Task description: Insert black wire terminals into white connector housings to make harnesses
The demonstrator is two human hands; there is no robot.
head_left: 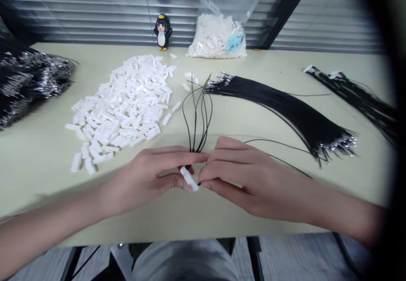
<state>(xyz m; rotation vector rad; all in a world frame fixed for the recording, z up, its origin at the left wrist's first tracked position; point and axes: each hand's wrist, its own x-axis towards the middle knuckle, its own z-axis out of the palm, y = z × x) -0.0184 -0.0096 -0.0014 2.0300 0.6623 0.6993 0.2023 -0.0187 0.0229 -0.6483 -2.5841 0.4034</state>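
My left hand [168,169] is closed on a white plastic connector housing [189,179], held tilted between thumb and fingers. Several thin black wires [196,124] run from the housing up past my left fingers and fan out above them. My right hand [231,173] is pinched around a single black wire [279,145] whose end meets the right side of the housing. That wire's tail trails off to the right behind my right hand. The fingertips of both hands touch or nearly touch; the exact wire tip is hidden.
A heap of white housings [127,103] lies left of centre. A bundle of black wires [269,103] with metal ends lies right, more wires [28,78] far left, finished-looking strands [355,99] far right. Behind stand a penguin figurine [162,33] and a bag of housings [215,37].
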